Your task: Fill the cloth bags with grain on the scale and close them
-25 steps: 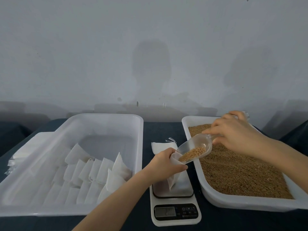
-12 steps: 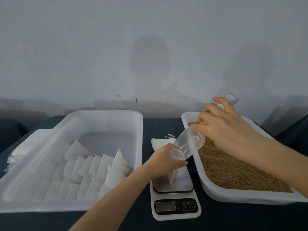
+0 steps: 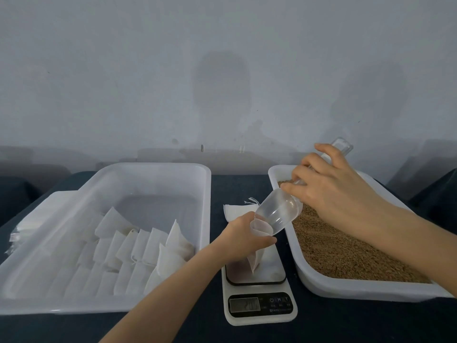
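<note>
Step in hand: grain is being tipped into one cloth bag (image 3: 254, 261) that stands on the scale (image 3: 270, 268), at the middle of the bench (image 3: 237, 189).
Done so far: rows of white bags (image 3: 138, 246) lie in the left tray (image 3: 158, 181), several with drawstrings showing (whether each is filled and drawn shut I cannot tell from here).
Left to do: as I judge it, the bag on the scale needs its weight checked and perhaps a top-up, and then its string must be pulled. A small pile of spare bags (image 3: 236, 210) lies flat just behind the scale, so more rounds look likely.
Scale display: the panel (image 3: 244, 305) is visible, but its digits are too blurred to read.
Left hand (image 3: 243, 233): curled round the neck of the cloth bag, with thumb and fingers pinching the mouth open. The bag's lower end touches the scale platform.
Right hand (image 3: 331, 191): fingers wrapped round the handle of the clear scoop (image 3: 279, 214), above the far left corner of the grain tray (image 3: 358, 289).
Scoop: tilted steeply down, with its lip at the bag's mouth. The bowl looks see-through and empty, so the load appears to be in the bag.
Grain (image 3: 346, 251): a brown layer fills the right-hand tray, just beside the scale.
</note>
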Demonstrator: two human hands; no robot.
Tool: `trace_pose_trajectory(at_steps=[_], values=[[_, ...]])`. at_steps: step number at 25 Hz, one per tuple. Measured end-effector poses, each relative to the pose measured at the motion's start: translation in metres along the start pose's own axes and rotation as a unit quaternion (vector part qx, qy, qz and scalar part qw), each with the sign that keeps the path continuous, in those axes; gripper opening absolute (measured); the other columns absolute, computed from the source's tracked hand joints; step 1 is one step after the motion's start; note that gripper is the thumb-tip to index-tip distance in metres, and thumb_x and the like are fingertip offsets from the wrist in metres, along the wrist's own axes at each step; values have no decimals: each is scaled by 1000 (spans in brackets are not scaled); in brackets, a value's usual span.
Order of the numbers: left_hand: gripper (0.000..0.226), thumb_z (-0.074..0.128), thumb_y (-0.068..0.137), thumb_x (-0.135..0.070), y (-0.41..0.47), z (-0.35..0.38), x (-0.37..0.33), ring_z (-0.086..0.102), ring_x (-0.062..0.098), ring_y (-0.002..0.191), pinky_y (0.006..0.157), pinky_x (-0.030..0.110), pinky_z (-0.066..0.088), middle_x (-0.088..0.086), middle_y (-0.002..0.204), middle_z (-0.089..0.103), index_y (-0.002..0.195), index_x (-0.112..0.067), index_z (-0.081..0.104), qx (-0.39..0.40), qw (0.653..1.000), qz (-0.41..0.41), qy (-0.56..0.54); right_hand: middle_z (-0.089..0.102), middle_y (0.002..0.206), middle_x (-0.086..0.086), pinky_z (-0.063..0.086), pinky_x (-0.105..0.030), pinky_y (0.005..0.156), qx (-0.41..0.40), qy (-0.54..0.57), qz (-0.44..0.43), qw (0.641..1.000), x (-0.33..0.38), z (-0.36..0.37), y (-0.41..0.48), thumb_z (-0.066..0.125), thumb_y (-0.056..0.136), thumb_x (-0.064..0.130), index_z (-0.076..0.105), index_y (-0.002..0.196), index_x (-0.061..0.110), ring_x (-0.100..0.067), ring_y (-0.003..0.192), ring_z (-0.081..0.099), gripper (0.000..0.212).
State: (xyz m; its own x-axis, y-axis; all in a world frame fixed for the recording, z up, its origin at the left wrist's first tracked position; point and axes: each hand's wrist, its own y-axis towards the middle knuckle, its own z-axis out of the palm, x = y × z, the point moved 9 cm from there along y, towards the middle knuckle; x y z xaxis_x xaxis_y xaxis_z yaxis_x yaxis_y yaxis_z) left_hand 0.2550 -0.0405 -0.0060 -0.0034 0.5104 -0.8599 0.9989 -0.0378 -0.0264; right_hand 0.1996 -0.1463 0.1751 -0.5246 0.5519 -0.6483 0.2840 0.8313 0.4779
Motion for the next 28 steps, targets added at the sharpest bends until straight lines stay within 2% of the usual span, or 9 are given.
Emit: trace_pose_trajectory(at_steps=[5, 13, 17, 19, 22, 24, 25, 26, 28], values=[[47, 72, 77, -47, -1, 0, -1, 54, 2, 89, 65, 14, 42, -18, 99, 53, 116, -32, 50, 1, 1000, 5, 0, 64, 75, -9, 22, -50, 100, -13, -8, 1, 1000, 1, 0, -2, 46, 63, -8, 74, 86, 12, -33, 77, 61, 42], [51, 72, 78, -48, 0, 1, 0, 55, 5, 93, 67, 15, 44, -12, 109, 55, 121, -31, 49, 5, 1000, 1, -1, 65, 77, -8, 22, -49, 101, 0, -17, 0, 1000, 0, 2, -3, 50, 62, -7, 74, 88, 13, -32, 79, 61, 41], [51, 71, 78, -48, -1, 1, -1, 55, 5, 93, 67, 15, 43, -11, 109, 56, 121, -30, 50, 5, 1000, 1, -2, 66, 76, -8, 22, -49, 100, 17, -8, 5, 1000, -2, 5, -4, 71, 56, -9, 74, 89, 14, -33, 80, 62, 40], [50, 71, 78, -48, -1, 0, -1, 55, 6, 93, 67, 15, 43, -12, 107, 55, 120, -30, 49, 6, 1000, -2, 0, 66, 75, -7, 21, -48, 98, 18, 15, 12, 1000, -6, 5, -6, 72, 54, -8, 75, 88, 14, -33, 79, 62, 41], [42, 70, 78, -48, -2, 0, -2, 55, 1, 89, 64, 13, 42, -18, 101, 54, 111, -37, 46, 5, 1000, -2, -12, 69, 83, -4, 23, -45, 96, 40, 59, 74, 995, -30, 17, -18, 78, 61, 6, 75, 93, 19, -30, 84, 62, 35], [39, 70, 77, -50, -4, -2, -3, 54, 2, 87, 61, 11, 41, -22, 97, 51, 106, -42, 46, 2, 1000, -2, -17, 69, 101, 0, 26, -43, 95, 89, 115, 190, 971, -60, 42, -38, 72, 76, 24, 69, 107, 25, -26, 96, 60, 32], [38, 70, 77, -51, -4, -1, -3, 54, 2, 86, 60, 11, 40, -23, 96, 50, 105, -43, 46, 4, 1000, -1, -17, 65, 110, 0, 31, -42, 96, 124, 161, 266, 942, -74, 62, -55, 67, 81, 29, 66, 114, 26, -23, 102, 57, 33], [37, 70, 78, -51, -4, 0, -3, 54, 3, 86, 59, 11, 40, -24, 95, 49, 105, -43, 45, 6, 1000, 0, -15, 62, 116, -2, 39, -41, 93, 156, 217, 340, 902, -85, 84, -74, 63, 85, 30, 63, 119, 23, -21, 104, 55, 34], [37, 69, 78, -51, -5, 0, -4, 54, 3, 85, 58, 10, 39, -24, 95, 49, 105, -43, 45, 7, 1000, 1, -9, 63, 114, -10, 47, -28, 76, 193, 315, 443, 817, -93, 126, -113, 60, 89, 24, 62, 120, 13, -20, 91, 58, 33]])
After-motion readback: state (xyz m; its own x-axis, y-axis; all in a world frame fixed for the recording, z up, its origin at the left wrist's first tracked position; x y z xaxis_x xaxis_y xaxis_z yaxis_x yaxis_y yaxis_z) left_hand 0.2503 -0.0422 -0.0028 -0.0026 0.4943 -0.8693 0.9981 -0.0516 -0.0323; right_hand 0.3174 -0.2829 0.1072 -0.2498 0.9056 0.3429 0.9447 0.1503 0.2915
